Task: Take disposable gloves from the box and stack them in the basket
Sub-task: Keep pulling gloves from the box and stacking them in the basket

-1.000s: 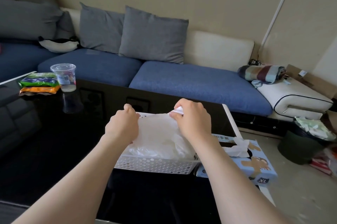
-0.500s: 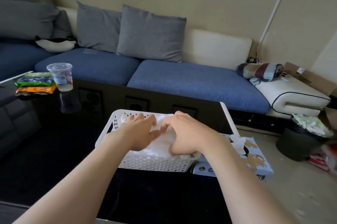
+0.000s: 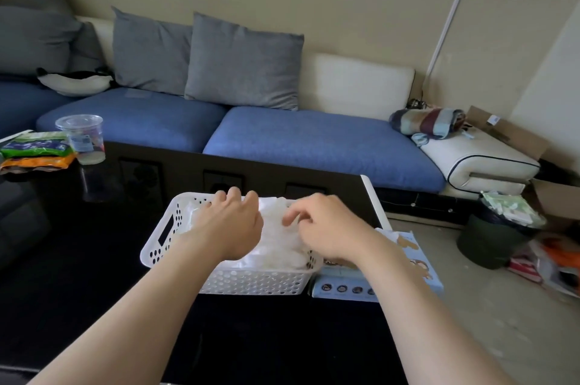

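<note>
A white perforated basket (image 3: 158, 248) stands on the black table and holds a pile of translucent disposable gloves (image 3: 276, 242). My left hand (image 3: 232, 224) is over the pile's left part, its loosely curled fingers reaching down by the far rim. My right hand (image 3: 326, 227) hovers over the pile's right part, also loosely curled, with nothing held in it. The light-blue glove box (image 3: 408, 245) lies right of the basket, touching it and partly hidden by my right forearm.
The glossy black table (image 3: 94, 275) ends just right of the box. A clear plastic cup (image 3: 81, 138) and snack packets (image 3: 34, 149) sit at its far left. A blue sofa (image 3: 314, 140) runs behind. A dark bin (image 3: 489, 237) stands on the floor at right.
A second ago both hands held a glove up over the basket. They then pressed it flat onto the pile. Now the fingers have curled and lifted slightly, and the hands have drawn apart.
</note>
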Demonstrator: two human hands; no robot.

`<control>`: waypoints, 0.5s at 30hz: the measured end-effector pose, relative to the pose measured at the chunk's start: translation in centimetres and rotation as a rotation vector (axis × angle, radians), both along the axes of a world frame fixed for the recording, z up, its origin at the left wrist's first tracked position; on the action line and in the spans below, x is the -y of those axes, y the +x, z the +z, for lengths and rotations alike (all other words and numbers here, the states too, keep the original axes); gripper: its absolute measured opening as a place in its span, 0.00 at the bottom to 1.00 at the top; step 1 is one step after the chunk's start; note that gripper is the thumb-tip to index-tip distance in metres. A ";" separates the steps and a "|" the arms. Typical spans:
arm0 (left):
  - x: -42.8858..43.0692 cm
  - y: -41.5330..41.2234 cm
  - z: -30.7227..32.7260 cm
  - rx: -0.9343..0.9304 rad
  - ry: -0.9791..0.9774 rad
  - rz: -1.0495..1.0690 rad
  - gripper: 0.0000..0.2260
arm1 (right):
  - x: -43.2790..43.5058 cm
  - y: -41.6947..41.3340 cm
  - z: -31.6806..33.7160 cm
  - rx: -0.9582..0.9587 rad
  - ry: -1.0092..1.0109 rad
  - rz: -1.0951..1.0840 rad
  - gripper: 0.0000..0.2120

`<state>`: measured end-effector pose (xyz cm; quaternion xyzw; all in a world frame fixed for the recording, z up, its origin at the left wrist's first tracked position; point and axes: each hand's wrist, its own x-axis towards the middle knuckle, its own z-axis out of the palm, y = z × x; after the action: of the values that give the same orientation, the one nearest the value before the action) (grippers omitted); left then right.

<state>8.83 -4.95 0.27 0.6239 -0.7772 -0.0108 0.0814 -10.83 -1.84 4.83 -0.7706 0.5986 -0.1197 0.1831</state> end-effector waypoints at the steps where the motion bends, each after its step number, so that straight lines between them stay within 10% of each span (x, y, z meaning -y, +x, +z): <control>1: 0.0 -0.4 0.1 -0.067 -0.045 -0.032 0.10 | 0.0 -0.8 0.0 -0.009 -0.066 -0.055 0.21; 7: -0.2 -3.4 0.3 -0.353 -0.072 -0.287 0.06 | -0.9 -5.7 0.3 -0.408 0.020 -0.221 0.19; 11: -0.3 -5.1 0.5 -0.395 -0.091 -0.364 0.05 | -1.4 -7.6 0.1 -0.382 0.200 -0.226 0.26; 15: -0.4 -6.4 0.4 -0.392 -0.082 -0.397 0.06 | -0.9 -9.1 -1.2 -0.360 0.132 -0.256 0.14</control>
<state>2.48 -4.59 0.66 0.4416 -0.8535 -0.1154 0.2515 -19.90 -0.94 3.65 -0.6836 0.7211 0.0368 0.1069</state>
